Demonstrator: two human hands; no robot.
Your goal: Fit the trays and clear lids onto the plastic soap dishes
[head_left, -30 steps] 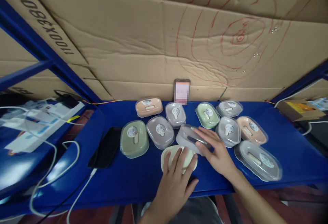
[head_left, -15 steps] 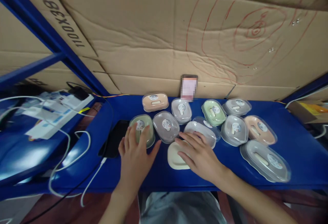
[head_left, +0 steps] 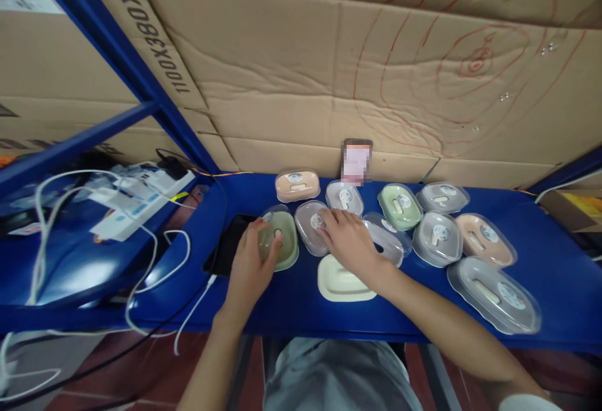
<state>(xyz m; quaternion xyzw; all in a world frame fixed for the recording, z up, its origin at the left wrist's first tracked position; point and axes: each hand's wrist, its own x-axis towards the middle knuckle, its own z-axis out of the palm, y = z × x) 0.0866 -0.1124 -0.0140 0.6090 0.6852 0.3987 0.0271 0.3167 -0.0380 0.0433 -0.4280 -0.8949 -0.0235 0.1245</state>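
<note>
On the left of the blue table sits a green soap box [head_left: 288,249] with a clear lid. My left hand [head_left: 251,260] is closed around its left side, thumb across the front and fingers at the far left edge. The lid looks a little shifted. My right hand [head_left: 350,238] reaches over the middle, fingers loosely stretched, the tips at the right part of a mauve-grey soap box [head_left: 308,226]. Whether they press on it I cannot tell. Below that hand lies a cream tray [head_left: 343,282]. A grey lid with a slot [head_left: 392,251] is partly hidden behind the wrist.
Several more lidded soap boxes stand to the right, among them a green one [head_left: 399,207] and a peach one [head_left: 486,241]. A phone [head_left: 357,160] leans on the cardboard wall. A black phone [head_left: 230,248], cables and a power strip [head_left: 141,207] lie left.
My right hand has moved up and left from the cream tray to the mauve-grey box. My left hand has closed on the green box. The view has shifted slightly.
</note>
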